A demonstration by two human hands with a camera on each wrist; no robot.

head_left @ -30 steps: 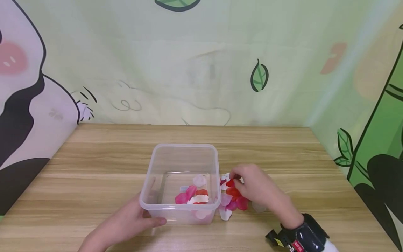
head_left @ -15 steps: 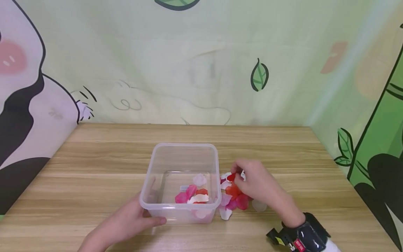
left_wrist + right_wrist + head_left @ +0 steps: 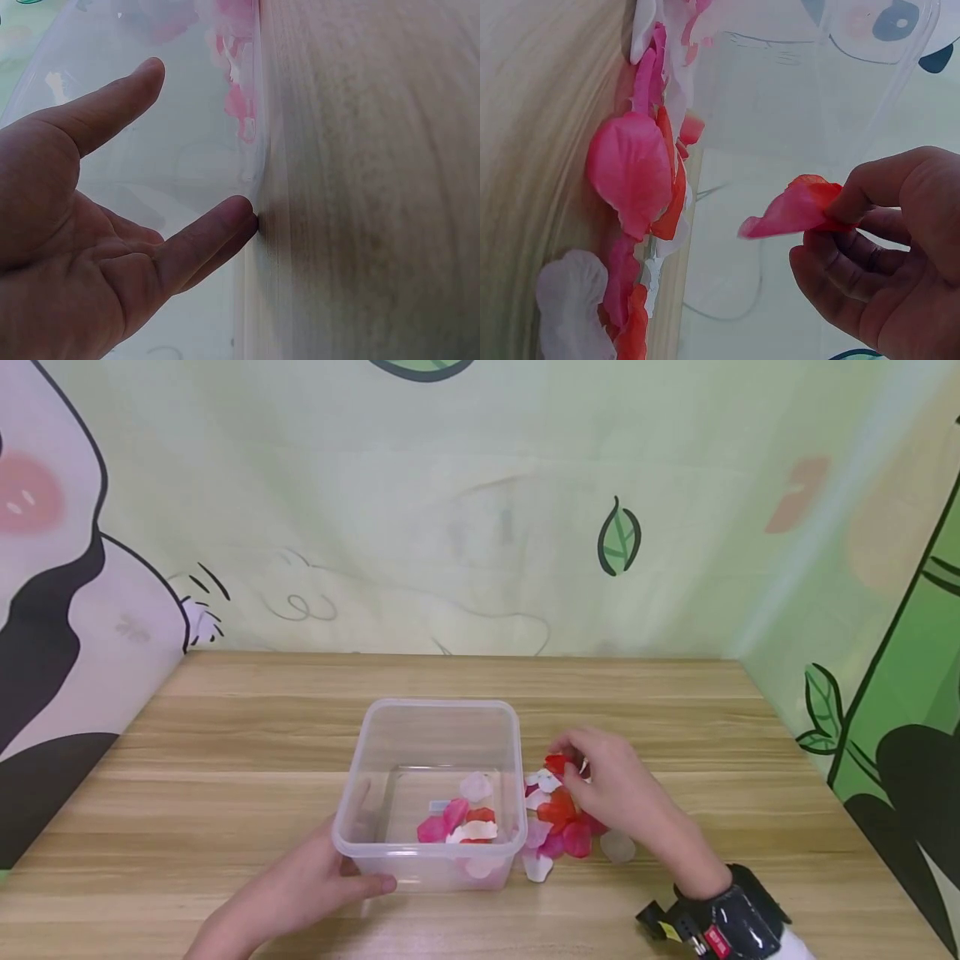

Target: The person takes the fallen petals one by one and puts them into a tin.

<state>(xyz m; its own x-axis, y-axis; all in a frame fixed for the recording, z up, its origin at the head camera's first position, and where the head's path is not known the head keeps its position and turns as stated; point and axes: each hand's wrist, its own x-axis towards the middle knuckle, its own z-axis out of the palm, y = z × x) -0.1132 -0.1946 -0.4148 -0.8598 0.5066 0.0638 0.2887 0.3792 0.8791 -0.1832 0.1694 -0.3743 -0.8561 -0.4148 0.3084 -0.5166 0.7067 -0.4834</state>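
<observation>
My right hand (image 3: 617, 783) pinches a red petal (image 3: 556, 764) between thumb and fingertips, raised above a loose pile of petals (image 3: 558, 812). In the right wrist view that petal shows a pink inner face (image 3: 784, 214). Pink, red and white petals make up the pile, right beside the clear plastic box (image 3: 427, 850). Several more petals (image 3: 453, 816) lie inside the box, toward its front right. At the box's front left corner my left hand (image 3: 315, 881) rests against the walls, thumb along the front. The left wrist view shows its fingers (image 3: 206, 240) spread and nearly straight.
A wooden table (image 3: 255, 718) carries everything. One pale petal (image 3: 617, 847) lies on it, right of the pile. Behind stands a backdrop (image 3: 375, 527) printed with cartoon figures and leaves. A black wrist camera mount (image 3: 727, 910) sits on my right forearm.
My right hand has lifted the red petal up and away from the pile, uncovering more petals beneath. The left hand and the box stay in place.
</observation>
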